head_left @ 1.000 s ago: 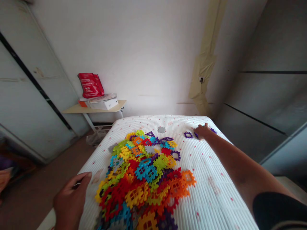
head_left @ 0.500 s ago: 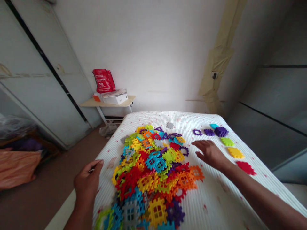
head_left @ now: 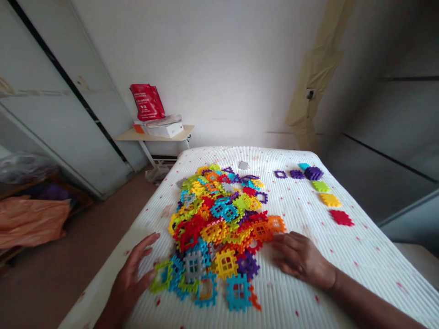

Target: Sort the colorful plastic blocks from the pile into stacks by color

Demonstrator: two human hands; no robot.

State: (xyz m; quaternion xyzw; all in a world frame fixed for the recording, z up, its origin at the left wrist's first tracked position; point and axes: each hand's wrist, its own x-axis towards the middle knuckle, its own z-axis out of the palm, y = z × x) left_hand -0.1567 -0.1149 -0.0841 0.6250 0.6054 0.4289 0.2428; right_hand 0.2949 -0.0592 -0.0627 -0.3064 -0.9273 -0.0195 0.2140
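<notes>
A heap of colourful square interlocking tiles (head_left: 219, 224) lies on a white ribbed mattress (head_left: 343, 256). My left hand (head_left: 132, 276) rests flat and open on the mattress at the heap's near-left edge, beside a green tile (head_left: 160, 276). At the heap's near-right edge lies my right hand (head_left: 300, 260), fingers loosely curled toward an orange tile (head_left: 264, 230), holding nothing that I can see. Sorted pieces lie at the far right: a purple stack (head_left: 313, 173), a green tile (head_left: 320, 186), a yellow tile (head_left: 329, 199) and a red tile (head_left: 341, 217).
A small wooden side table (head_left: 154, 135) with a white box and a red bag (head_left: 147, 101) stands against the far wall. An orange cloth (head_left: 30, 219) lies on the floor at left. Grey panels line both sides.
My right hand has pulled back from the far purple pieces to the near-right edge of the heap. My left hand has slid onto the mattress and flattened. The view has tilted down.
</notes>
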